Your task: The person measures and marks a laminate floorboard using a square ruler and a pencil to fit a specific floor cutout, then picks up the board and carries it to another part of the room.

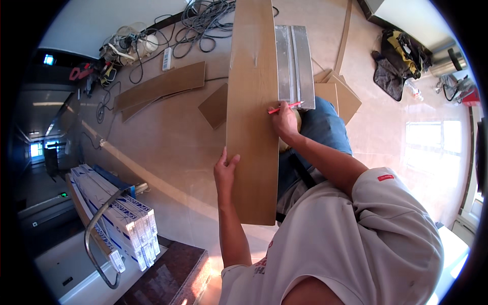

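Note:
A long wood-look floor plank [253, 132] runs up the middle of the view, lying along my body. My left hand [224, 173] grips its left edge, thumb on top and fingers along the side. At its right edge my right hand [286, 123] is closed round a red pencil [285, 107], which points to the right. The knuckles are close against the plank. Beside the plank, beyond my right hand, is a grey grooved metal platform [301, 61]. My bent knee in blue jeans is just right of it.
Loose plank pieces [168, 87] lie on the floor at left, with more cut boards [347, 99] at right. Coiled cables [203, 23] and tools are at the back. Stacked flooring boxes [122, 216] stand at lower left; a black and yellow bag [399, 56] is at far right.

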`<act>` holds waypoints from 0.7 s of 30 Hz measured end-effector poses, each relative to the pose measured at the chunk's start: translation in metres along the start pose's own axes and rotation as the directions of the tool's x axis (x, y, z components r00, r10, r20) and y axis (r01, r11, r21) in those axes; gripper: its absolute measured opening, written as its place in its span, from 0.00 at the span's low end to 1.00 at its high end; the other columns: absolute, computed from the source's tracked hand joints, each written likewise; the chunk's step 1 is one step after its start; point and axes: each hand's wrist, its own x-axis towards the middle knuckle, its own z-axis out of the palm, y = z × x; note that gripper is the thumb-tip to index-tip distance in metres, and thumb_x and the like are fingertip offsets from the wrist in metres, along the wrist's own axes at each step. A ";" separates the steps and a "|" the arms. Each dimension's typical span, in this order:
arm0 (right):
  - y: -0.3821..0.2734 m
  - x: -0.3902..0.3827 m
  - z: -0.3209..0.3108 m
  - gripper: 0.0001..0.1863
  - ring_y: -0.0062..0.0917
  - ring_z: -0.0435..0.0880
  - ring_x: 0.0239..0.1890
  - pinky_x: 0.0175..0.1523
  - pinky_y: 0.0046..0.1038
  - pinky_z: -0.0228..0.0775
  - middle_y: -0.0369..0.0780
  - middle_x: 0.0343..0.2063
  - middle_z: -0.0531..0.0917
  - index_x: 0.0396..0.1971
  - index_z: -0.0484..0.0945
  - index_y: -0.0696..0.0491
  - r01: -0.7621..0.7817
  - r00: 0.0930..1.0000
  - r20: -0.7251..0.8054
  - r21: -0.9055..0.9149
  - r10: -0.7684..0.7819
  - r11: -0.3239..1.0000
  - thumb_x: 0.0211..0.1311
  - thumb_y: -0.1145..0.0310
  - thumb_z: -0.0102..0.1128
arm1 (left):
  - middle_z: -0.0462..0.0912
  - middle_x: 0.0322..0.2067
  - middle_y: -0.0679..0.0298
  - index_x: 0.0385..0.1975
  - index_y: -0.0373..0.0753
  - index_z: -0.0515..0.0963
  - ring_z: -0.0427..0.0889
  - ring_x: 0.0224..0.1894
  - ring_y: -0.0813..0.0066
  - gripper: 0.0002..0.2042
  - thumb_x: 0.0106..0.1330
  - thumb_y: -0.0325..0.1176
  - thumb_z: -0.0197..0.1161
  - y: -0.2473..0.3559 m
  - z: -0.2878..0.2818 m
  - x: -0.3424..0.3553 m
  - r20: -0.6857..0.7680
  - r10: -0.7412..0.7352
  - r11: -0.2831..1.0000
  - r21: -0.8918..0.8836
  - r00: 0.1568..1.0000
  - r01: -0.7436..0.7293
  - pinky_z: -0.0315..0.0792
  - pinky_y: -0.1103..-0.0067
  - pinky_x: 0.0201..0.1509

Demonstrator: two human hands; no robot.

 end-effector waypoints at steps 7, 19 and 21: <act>0.003 -0.009 -0.001 0.20 0.59 0.81 0.43 0.48 0.54 0.72 0.59 0.37 0.82 0.42 0.71 0.60 0.048 0.999 -0.025 0.022 -0.048 0.999 0.68 0.56 0.63 | 0.87 0.47 0.62 0.71 0.28 0.65 0.79 0.44 0.83 0.34 0.70 0.33 0.71 0.017 0.004 -0.012 -0.036 -0.061 0.998 0.020 0.997 0.062 0.75 0.83 0.49; 0.028 -0.012 0.007 0.23 0.59 0.81 0.40 0.44 0.53 0.71 0.57 0.33 0.82 0.46 0.69 0.58 0.094 0.996 0.017 -0.054 -0.093 0.994 0.69 0.53 0.63 | 0.84 0.56 0.57 0.70 0.26 0.65 0.81 0.50 0.79 0.33 0.69 0.32 0.71 -0.001 0.002 -0.017 -0.018 -0.009 0.999 -0.032 1.000 0.008 0.75 0.82 0.56; 0.022 -0.016 0.006 0.23 0.59 0.81 0.41 0.44 0.53 0.71 0.57 0.33 0.82 0.46 0.69 0.58 0.106 0.994 0.025 -0.030 -0.105 0.994 0.69 0.53 0.63 | 0.84 0.56 0.57 0.70 0.26 0.65 0.81 0.51 0.79 0.33 0.69 0.32 0.71 -0.004 -0.002 -0.018 -0.027 -0.008 0.999 -0.043 1.000 0.007 0.75 0.81 0.56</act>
